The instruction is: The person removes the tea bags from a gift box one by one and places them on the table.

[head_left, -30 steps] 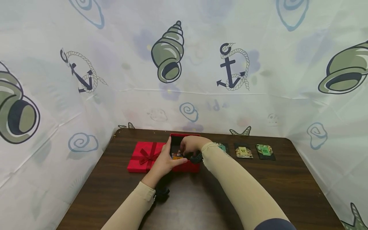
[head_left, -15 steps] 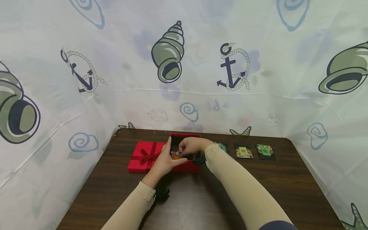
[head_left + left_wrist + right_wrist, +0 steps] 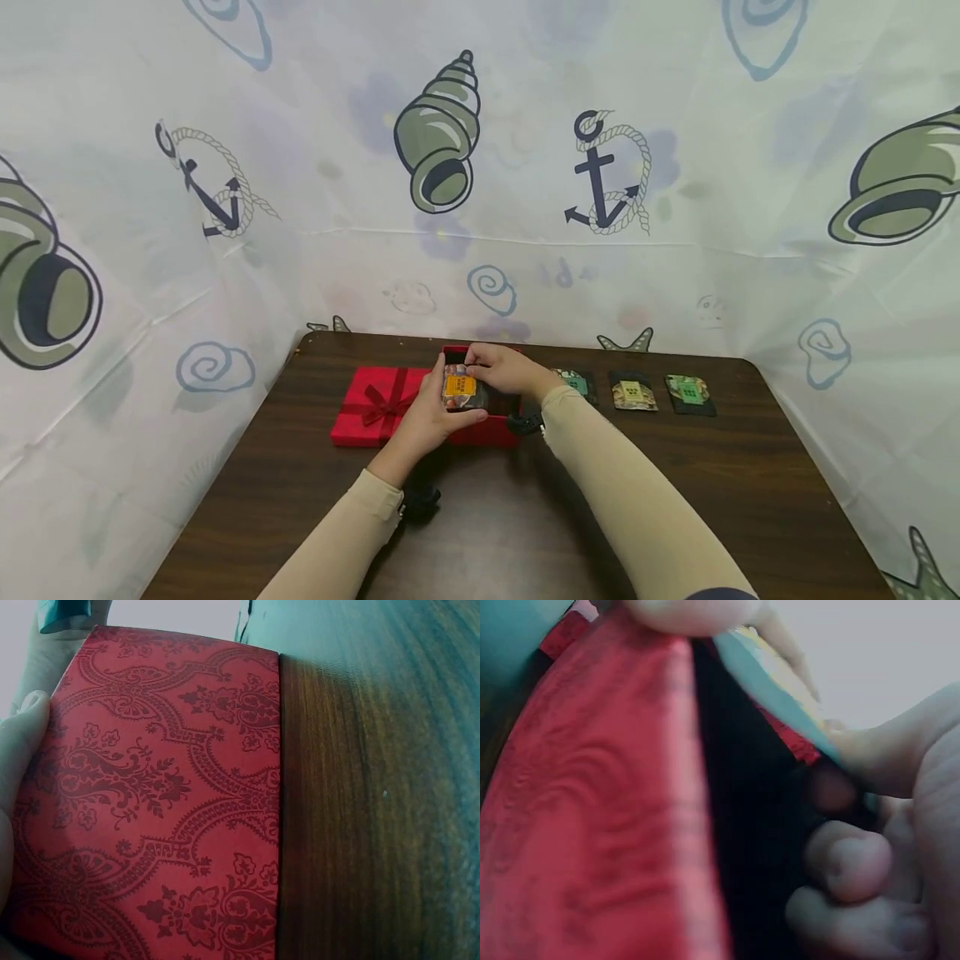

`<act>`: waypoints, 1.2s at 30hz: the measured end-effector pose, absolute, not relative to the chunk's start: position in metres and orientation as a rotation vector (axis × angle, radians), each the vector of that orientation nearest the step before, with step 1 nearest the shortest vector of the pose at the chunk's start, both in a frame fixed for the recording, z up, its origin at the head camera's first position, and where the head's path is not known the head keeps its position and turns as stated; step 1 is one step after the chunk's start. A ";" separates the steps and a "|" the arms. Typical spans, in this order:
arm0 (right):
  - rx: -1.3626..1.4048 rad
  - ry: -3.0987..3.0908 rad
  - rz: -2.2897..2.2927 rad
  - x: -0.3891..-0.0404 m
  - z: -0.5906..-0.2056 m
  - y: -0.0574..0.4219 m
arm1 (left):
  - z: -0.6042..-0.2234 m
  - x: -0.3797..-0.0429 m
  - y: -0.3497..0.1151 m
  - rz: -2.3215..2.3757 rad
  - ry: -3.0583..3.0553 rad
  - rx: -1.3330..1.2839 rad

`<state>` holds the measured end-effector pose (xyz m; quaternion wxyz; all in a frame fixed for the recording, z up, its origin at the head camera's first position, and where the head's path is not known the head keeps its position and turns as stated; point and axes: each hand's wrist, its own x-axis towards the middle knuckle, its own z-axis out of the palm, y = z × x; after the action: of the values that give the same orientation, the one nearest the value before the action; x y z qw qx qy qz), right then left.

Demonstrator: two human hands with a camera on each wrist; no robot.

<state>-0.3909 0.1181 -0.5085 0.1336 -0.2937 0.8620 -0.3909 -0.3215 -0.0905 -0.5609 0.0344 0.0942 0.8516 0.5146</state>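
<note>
A red box (image 3: 495, 432) with a dark inside stands without its lid near the back of the table. My left hand (image 3: 427, 418) holds the box at its front left corner, the thumb along the front rim; in the left wrist view that thumb (image 3: 24, 742) lies at the edge of the patterned red wall (image 3: 165, 787). My right hand (image 3: 504, 369) pinches a small flat packet (image 3: 459, 386) with an orange label by its upper right edge. The packet is tilted up over the box's left part. In the right wrist view the packet (image 3: 769, 686) shows edge-on above the dark interior.
Left of the box lies a red lid (image 3: 375, 408) with a dark red ribbon bow. To the right, several packets lie in a row: one with a teal label (image 3: 577, 383), partly behind my sleeve, one yellow (image 3: 633, 392), one green (image 3: 690, 393). A patterned cloth (image 3: 525, 167) hangs behind.
My right hand has moved slightly up and back, raising the orange-labelled packet from inside the box so its face shows. My left hand stays on the box.
</note>
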 end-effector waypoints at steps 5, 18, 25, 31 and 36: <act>-0.823 2.523 -1.261 -0.384 -0.511 0.118 | -0.560 -0.322 -0.091 1.572 2.619 0.295; -0.742 2.616 -1.554 -0.369 -0.524 0.119 | -0.562 -0.324 -0.092 1.559 2.654 0.320; -0.770 2.495 -1.705 -0.354 -0.531 0.119 | -0.563 -0.325 -0.093 1.578 2.667 0.344; -0.731 2.317 -1.947 -0.339 -0.544 0.126 | -0.563 -0.323 -0.091 1.559 2.649 0.290; -0.686 2.335 -2.051 -0.327 -0.556 0.132 | -0.564 -0.323 -0.090 1.549 2.657 0.266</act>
<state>-0.3272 0.1317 -0.5558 -0.0207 -0.2154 0.7335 -0.6443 -0.3234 -0.0900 -0.5636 0.0273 0.0860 0.8604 0.5015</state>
